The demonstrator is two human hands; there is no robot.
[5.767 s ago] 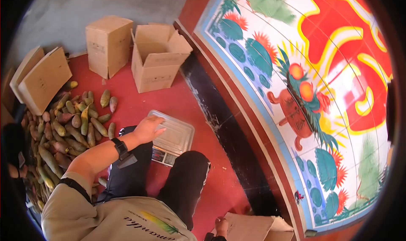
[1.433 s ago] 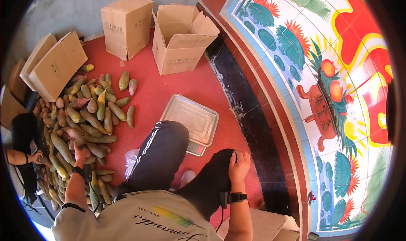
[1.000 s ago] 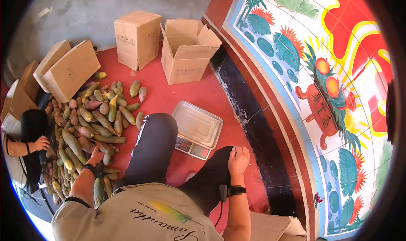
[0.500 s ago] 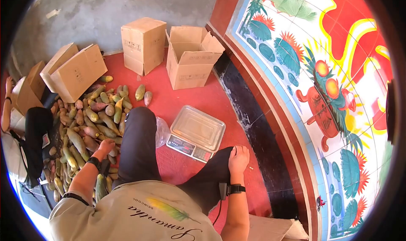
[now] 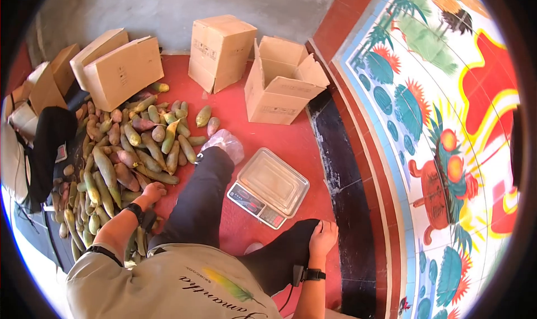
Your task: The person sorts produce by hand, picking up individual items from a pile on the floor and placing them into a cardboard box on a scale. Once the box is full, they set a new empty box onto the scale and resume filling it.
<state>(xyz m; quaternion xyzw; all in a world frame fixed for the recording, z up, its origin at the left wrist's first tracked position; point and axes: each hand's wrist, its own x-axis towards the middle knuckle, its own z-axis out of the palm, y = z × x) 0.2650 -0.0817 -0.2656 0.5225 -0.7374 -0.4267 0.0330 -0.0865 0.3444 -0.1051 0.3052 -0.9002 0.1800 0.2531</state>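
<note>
- We have our left hand (image 5: 154,192) at the near edge of the pile of long vegetables (image 5: 106,170); its fingers are partly bent, and we cannot tell whether they grip anything
- We rest our right hand (image 5: 324,238) on our right knee (image 5: 302,235), loosely open, fingers together, with no object visible in it
- The scale (image 5: 246,200) sits on the red floor (image 5: 263,133) between our knees and the open carton (image 5: 284,98), with the clear tray (image 5: 273,179) on top of it
- Hazard, scale: our right knee is near its keypad end; a shift of that leg could bump the body and slide the tray off level
- Hazard, pile: the vegetables lie loose and crossed; if we pull one from low down, those above could roll onto the floor
- Hazard, plastic bag (image 5: 226,144): it lies just beside our left knee (image 5: 217,161); leg movement could drag it against the scale
- Hazard, cable (image 5: 286,301): it hangs from the device at our right wrist; a long reach could catch it on our clothing
- Hazard, co-worker's leg (image 5: 51,145): it is beside the far side of the pile, and a step inward could crush or scatter vegetables
</note>
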